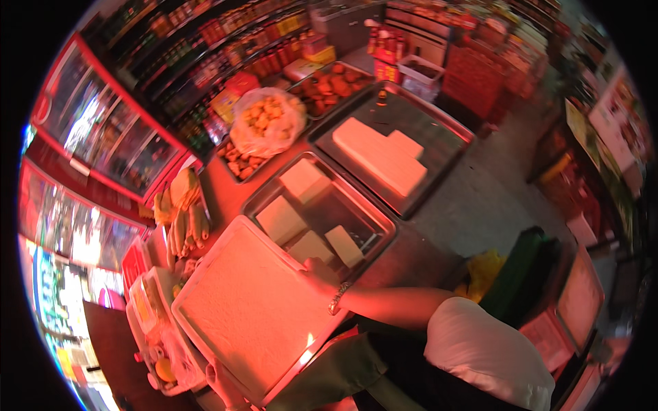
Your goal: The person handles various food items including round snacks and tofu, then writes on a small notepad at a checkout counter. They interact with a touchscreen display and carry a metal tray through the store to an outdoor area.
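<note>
A large, shallow, pale tray filled with a flat slab that looks like tofu lies before me. At its lower left edge my left hand grips the rim. My right hand, with a bracelet at the wrist, is at the opposite edge; its fingers are on the rim. Just beyond it, a metal tray holds several blocks of tofu standing apart. Farther back, a wider metal tray bears a large stepped piece of tofu.
Behind stand a plastic bag of fried tofu puffs and a tray of browned pieces. Long pale vegetables lie at left, above a plastic container. Glass-door fridges and bottle shelves line the far side. Red light covers much.
</note>
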